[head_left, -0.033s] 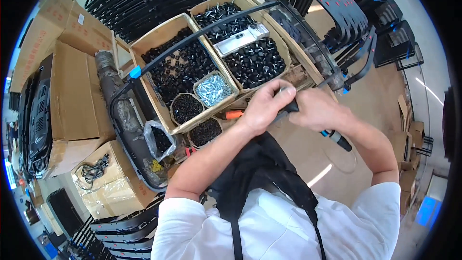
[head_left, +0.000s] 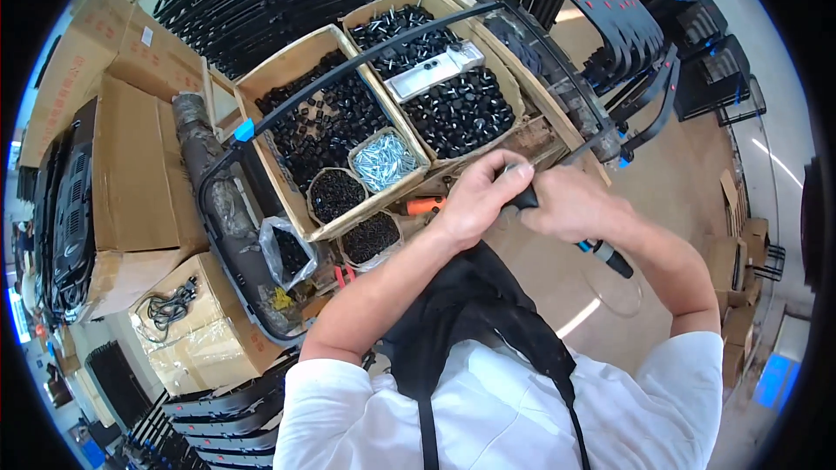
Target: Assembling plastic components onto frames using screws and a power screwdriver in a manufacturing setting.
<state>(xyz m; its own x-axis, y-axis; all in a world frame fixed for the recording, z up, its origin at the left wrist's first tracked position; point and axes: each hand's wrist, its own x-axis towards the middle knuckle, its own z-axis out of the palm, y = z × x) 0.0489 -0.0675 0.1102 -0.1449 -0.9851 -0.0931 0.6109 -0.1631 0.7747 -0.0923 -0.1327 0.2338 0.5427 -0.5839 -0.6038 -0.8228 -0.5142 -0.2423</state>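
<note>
In front of my chest, my left hand (head_left: 488,200) is closed, thumb pressed to the fingers, around a dark part that looks like the near side of a black tubular frame (head_left: 383,48). That frame lies across the parts boxes. Right beside it, my right hand (head_left: 570,202) is wrapped round a black tool with a blue band (head_left: 610,257). Its rear end sticks out below the palm, and a thin hose or cord hangs from it in a loop. The tool's tip and whatever it touches are hidden between my hands.
Wooden boxes hold black caps (head_left: 322,122), black-headed screws (head_left: 461,113) and silver screws (head_left: 383,162). A tub of small black parts (head_left: 370,237), an orange-handled tool (head_left: 425,205) and a plastic bag (head_left: 287,252) lie near. Cartons (head_left: 205,326) stand left; stacked black frames (head_left: 592,0) stand behind.
Both hands have shifted very slightly, and the rear end of the tool has moved a little left and down. The frame and boxes look much the same.
</note>
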